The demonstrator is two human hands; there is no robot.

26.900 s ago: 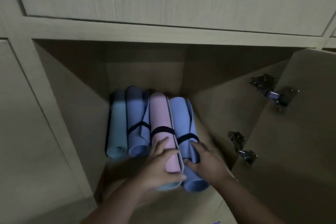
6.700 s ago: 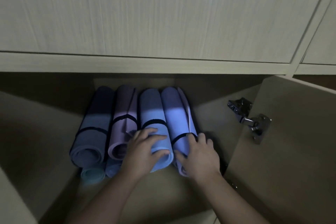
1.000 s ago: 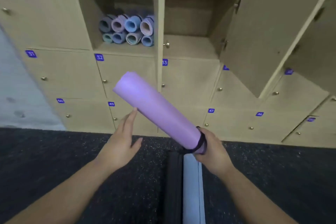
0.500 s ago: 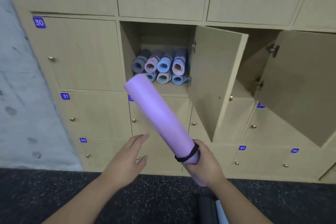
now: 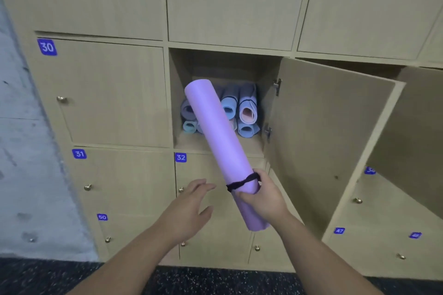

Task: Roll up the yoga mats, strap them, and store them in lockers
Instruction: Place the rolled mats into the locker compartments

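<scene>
Now the right hand (image 5: 262, 199) grips the strapped purple mat (image 5: 220, 141) before the open locker (image 5: 215, 64); the left hand (image 5: 189, 208) is spread.

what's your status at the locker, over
Right hand grips purple mat near its strap; left hand open. Open locker holds stacked mats, space above them. Door open.

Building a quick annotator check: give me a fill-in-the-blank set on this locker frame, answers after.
1. The right hand grips the rolled ____ mat near its black strap.
2. The left hand is ____, touching nothing.
3. The open locker holding the stored mats sits directly above the door numbered ____.
4. That locker's door is hinged on its ____ side.

Missing words: purple; open; 32; right
</scene>
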